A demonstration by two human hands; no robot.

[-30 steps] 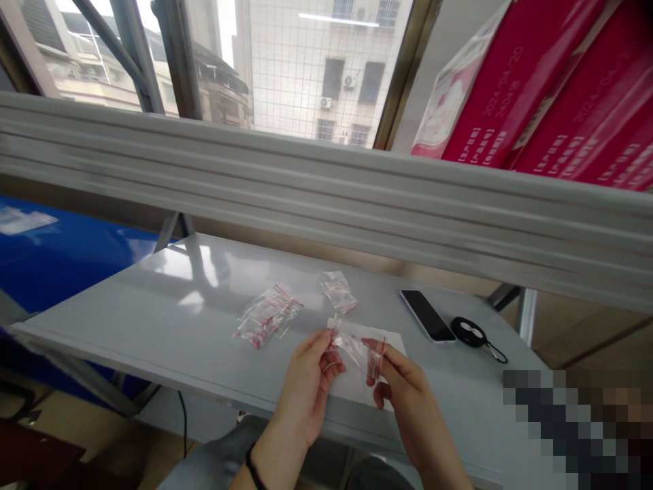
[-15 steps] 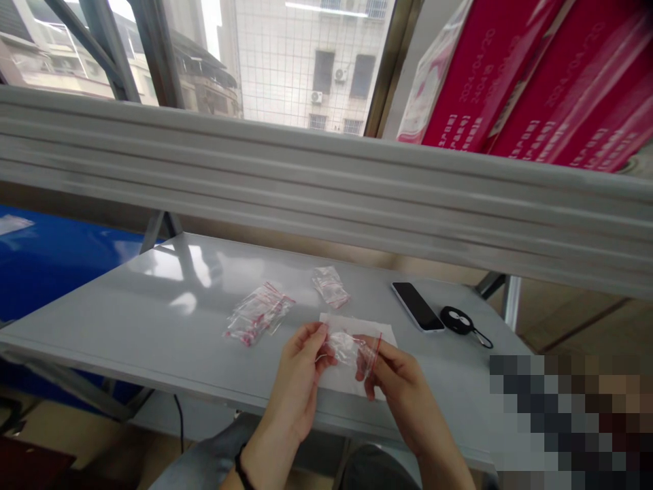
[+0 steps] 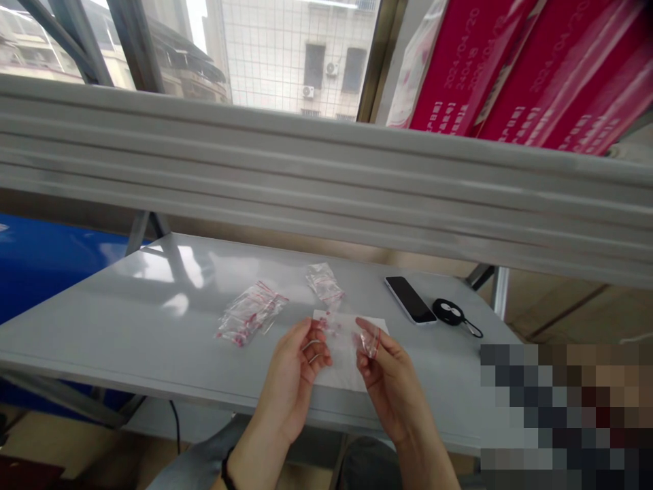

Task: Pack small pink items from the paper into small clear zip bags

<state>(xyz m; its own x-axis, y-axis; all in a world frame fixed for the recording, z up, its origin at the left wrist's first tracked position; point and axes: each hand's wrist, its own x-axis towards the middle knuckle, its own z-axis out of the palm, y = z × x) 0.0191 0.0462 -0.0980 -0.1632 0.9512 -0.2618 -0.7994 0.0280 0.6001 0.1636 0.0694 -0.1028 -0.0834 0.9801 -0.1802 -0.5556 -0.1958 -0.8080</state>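
My left hand (image 3: pixel 296 364) is closed, thumb and forefinger pinched at the left end of a small clear zip-lock bag (image 3: pixel 368 339), the other fingers curled. At the opposite end, with the red zip line, my right hand (image 3: pixel 385 371) grips the same bag between thumb and fingers. Small pink bits show near my left fingertips, apparently inside the plastic. Below both hands lies a white sheet of paper (image 3: pixel 339 371). To the left is a pile of clear zip-lock bags (image 3: pixel 249 314) with pink bits and red lines. Just beyond the paper rests a smaller stack of clear bags (image 3: pixel 325 282).
A phone (image 3: pixel 411 299) and a round black case (image 3: pixel 449 312) with a loop lie on the right of the grey table (image 3: pixel 153 327). A grey metal beam (image 3: pixel 306 184) crosses above its far edge. Red boxes (image 3: pixel 459 68) stand on top at right.
The bag between my hands, bunched before, is now flatter, with pink bits showing near my left fingers. My right hand has turned slightly. The whole view has shifted a little.
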